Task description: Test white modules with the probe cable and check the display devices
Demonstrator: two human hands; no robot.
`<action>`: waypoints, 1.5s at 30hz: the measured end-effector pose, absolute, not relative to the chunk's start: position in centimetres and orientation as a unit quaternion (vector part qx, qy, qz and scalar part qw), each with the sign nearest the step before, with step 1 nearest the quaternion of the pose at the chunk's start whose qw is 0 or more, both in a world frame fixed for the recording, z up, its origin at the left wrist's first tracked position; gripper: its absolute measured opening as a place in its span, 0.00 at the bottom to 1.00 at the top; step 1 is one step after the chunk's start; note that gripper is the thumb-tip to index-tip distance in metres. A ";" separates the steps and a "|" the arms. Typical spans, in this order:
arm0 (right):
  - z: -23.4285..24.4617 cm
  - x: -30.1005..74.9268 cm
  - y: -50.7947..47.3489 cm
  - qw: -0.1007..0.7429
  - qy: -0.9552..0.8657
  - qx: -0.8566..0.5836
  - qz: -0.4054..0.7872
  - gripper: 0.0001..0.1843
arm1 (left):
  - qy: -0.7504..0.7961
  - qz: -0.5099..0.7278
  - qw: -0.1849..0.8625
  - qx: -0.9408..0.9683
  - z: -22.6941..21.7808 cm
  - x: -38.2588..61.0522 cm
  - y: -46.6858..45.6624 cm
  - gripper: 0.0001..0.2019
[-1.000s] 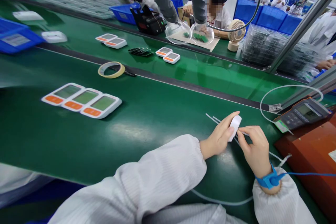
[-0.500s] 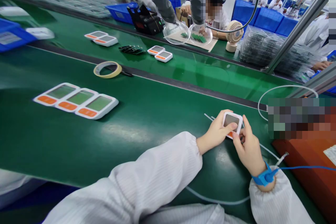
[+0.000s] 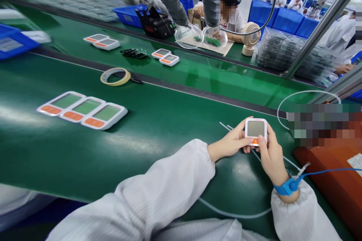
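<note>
Between my two hands is a small white electronic device (image 3: 256, 129) with a blank grey screen and an orange button strip along its lower edge. My left hand (image 3: 233, 141) grips its left side, the thumb at the lower left corner. My right hand (image 3: 273, 154) holds the right side, with its thumb by the orange strip. The fingers behind the device are mostly hidden. A blue wrist strap (image 3: 286, 187) with a blue cord circles my right wrist. On the green bench to the left lie three similar devices (image 3: 82, 110) side by side, screens up.
A tape roll (image 3: 115, 83) and a dark pen (image 3: 136, 80) rest near the black strip. Beyond it, more devices (image 3: 169, 60) lie on the green belt (image 3: 203, 71). At left stands a blue bin (image 3: 14, 47). An orange-red box (image 3: 325, 173) stands right. Co-workers sit across.
The device has turned to face me more squarely, and its orange strip shows more fully. My right hand has closed around its side. Devices across the black strip have shifted slightly left.
</note>
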State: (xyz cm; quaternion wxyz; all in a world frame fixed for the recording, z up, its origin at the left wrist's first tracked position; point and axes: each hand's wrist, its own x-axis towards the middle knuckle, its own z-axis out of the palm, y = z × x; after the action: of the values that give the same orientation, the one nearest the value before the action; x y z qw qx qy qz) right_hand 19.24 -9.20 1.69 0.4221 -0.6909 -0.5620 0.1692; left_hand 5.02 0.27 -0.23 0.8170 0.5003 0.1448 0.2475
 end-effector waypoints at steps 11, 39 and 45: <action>1.9 19.3 -9.1 0.393 -0.560 -0.707 0.181 0.29 | 0.156 0.239 0.799 0.528 -0.4 5.1 0.4 0.40; 1.9 19.3 -9.0 0.381 -0.560 -0.714 0.179 0.30 | 0.165 0.235 0.793 0.537 -0.4 5.2 0.5 0.40; 2.0 19.3 -9.1 0.381 -0.560 -0.714 0.180 0.30 | 0.166 0.233 0.789 0.544 -0.4 5.2 0.6 0.40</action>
State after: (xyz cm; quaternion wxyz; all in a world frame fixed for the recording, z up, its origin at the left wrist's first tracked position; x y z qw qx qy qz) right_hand 19.31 -9.10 2.00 0.3806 -0.7135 -0.5601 0.1798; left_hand 5.22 0.58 -0.41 0.7889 0.5439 0.1660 0.2328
